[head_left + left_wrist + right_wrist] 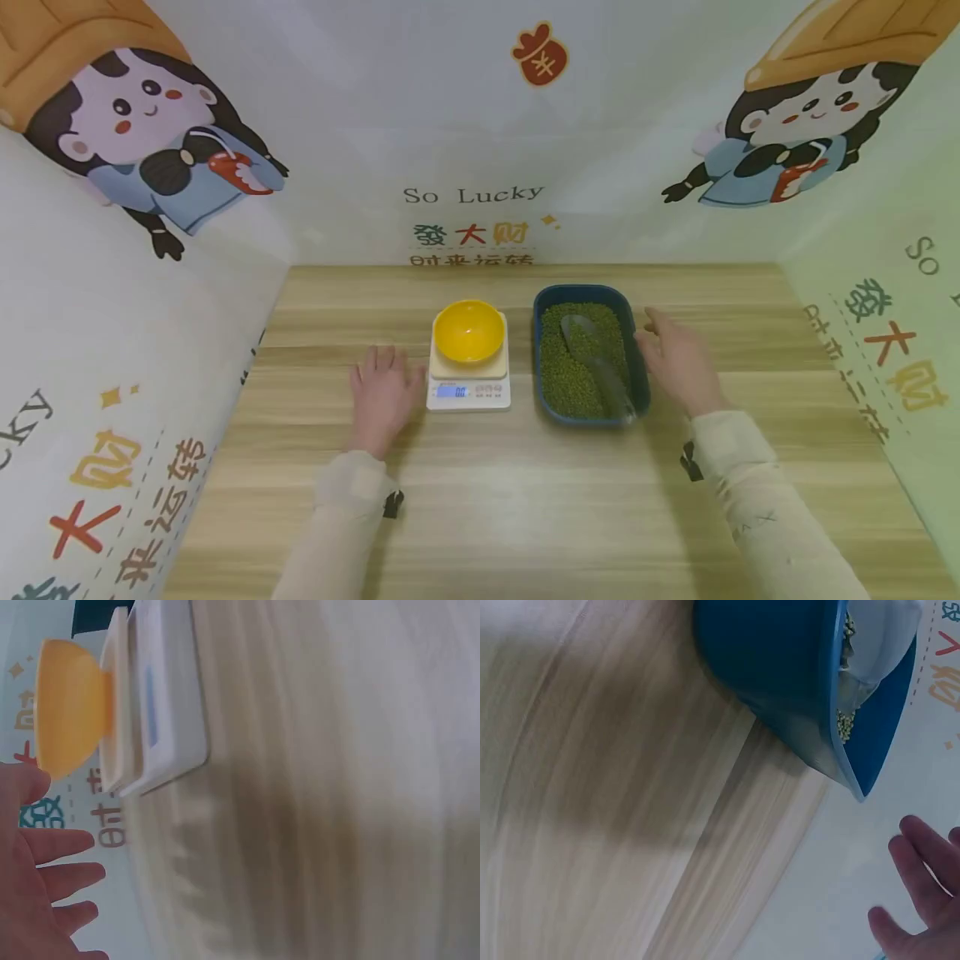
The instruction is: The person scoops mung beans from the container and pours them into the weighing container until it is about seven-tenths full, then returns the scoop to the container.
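Note:
A yellow bowl stands on a white kitchen scale whose lit display reads 0.0. Just left of the scale is my left hand, fingers spread and holding nothing; the left wrist view shows them extended beside the bowl. To the right, a dark blue tub holds small green beans. A clear plastic scoop lies on the beans, its handle over the tub's near right edge. My right hand is at the tub's right side, fingers loosely extended with nothing in them, also seen in the right wrist view.
Everything sits on a wood-grain table. A white printed sheet with cartoon figures and lettering rises behind the table and along both sides. The scale and tub stand side by side with a narrow gap of table between them.

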The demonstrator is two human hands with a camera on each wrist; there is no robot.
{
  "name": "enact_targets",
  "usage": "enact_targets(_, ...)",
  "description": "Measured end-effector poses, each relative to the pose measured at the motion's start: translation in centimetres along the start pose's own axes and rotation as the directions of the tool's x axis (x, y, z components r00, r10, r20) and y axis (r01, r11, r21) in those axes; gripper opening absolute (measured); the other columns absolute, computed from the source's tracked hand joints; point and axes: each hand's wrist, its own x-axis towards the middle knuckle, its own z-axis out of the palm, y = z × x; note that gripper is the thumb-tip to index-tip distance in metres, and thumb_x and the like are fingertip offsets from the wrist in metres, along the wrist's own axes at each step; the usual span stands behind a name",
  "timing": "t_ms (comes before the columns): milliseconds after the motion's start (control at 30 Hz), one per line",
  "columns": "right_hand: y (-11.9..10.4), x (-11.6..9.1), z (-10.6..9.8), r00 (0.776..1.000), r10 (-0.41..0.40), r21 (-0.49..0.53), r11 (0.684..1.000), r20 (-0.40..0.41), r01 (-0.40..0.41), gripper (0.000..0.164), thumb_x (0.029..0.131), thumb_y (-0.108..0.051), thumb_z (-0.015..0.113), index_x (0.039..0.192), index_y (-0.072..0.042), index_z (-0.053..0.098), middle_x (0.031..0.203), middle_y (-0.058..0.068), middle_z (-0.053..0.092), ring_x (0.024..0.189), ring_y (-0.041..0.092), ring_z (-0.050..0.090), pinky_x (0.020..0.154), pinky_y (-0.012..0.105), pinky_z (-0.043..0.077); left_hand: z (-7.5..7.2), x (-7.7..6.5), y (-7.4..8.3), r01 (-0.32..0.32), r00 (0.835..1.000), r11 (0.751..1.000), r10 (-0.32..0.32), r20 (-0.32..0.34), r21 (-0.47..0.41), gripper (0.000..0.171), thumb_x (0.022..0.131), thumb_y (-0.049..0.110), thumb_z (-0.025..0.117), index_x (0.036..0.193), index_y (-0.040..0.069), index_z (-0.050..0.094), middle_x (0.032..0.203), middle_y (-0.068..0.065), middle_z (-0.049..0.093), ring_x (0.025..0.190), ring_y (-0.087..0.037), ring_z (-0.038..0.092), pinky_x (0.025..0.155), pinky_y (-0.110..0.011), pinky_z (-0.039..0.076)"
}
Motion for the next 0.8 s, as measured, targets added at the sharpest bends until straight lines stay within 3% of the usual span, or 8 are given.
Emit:
enact_targets(133, 0.0, -0.4, 0.1, 0.999, 0.006, 0.015, 1.0, 0.032, -0.006, 0.053, 0.102, -0.032, 0.039, 0.141, 0.004, 0.037, 0.115, 0.028, 0.061, 0.095, 0.039, 0.06, 0.081, 0.057, 0.049, 2.1, -0.4, 0.0, 0.023, 0.999, 0.994, -0.018, 0.042, -0.106, 0.052, 0.098, 0.037, 0.044, 0.13, -0.003, 0.054, 0.143, -0.025, 0.041, 0.135, -0.044, 0.022, 0.108, -0.067, 0.012)
enact_targets(333, -0.8, -0.8, 0.8, 0.986, -0.024, 0.017, 1.0, 0.165, 0.022, 0.054, 0.101, -0.034, 0.041, 0.138, 0.006, 0.041, 0.093, 0.02, 0.066, 0.079, 0.029, 0.062, 0.068, 0.048, 0.052, 4.7, -1.0, -1.0, 0.105, 0.993, 0.963, -0.089, 0.074, -0.248, 0.059, 0.098, 0.04, 0.043, 0.141, -0.001, 0.041, 0.149, -0.024, 0.03, 0.137, -0.043, 0.018, 0.109, -0.066, 0.009)
enact_targets(467, -1.6, -0.9, 1.8, 0.979, 0.008, 0.021, 1.0, 0.204, -0.012, 0.06, 0.101, -0.034, 0.042, 0.141, 0.009, 0.032, 0.094, 0.023, 0.068, 0.08, 0.031, 0.064, 0.069, 0.05, 0.053, 5.4, -1.3, -1.4, 0.151, 0.988, 0.948, -0.136, 0.072, -0.28, 0.063, 0.097, 0.043, 0.044, 0.143, 0.001, 0.036, 0.151, -0.023, 0.025, 0.138, -0.041, 0.013, 0.109, -0.066, 0.004)
enact_targets(633, -2.3, -1.2, 3.1, 0.977, 0.089, -0.011, 0.996, 0.193, -0.089, 0.072, 0.1, -0.041, 0.041, 0.145, 0.01, 0.018, 0.102, 0.028, 0.065, 0.076, 0.034, 0.064, 0.056, 0.045, 0.054, 6.0, -1.5, -1.2, 0.17, 0.985, 0.94, -0.163, 0.049, -0.295, 0.057, 0.098, 0.039, 0.042, 0.143, 0.003, 0.038, 0.154, -0.021, 0.02, 0.14, -0.038, 0.005, 0.109, -0.065, -0.004)
enact_targets(800, -2.9, -2.1, 4.1, 0.962, 0.144, -0.096, 0.987, 0.23, -0.125, 0.084, 0.094, -0.047, 0.05, 0.148, 0.005, 0.014, 0.069, 0.015, 0.064, 0.048, 0.023, 0.057, 0.036, 0.034, 0.043, 7.1, -1.7, -0.8, 0.164, 0.986, 0.951, -0.154, 0.06, -0.263, 0.05, 0.1, 0.033, 0.034, 0.143, 0.007, 0.04, 0.157, -0.016, 0.013, 0.142, -0.034, -0.002, 0.109, -0.062, -0.009)
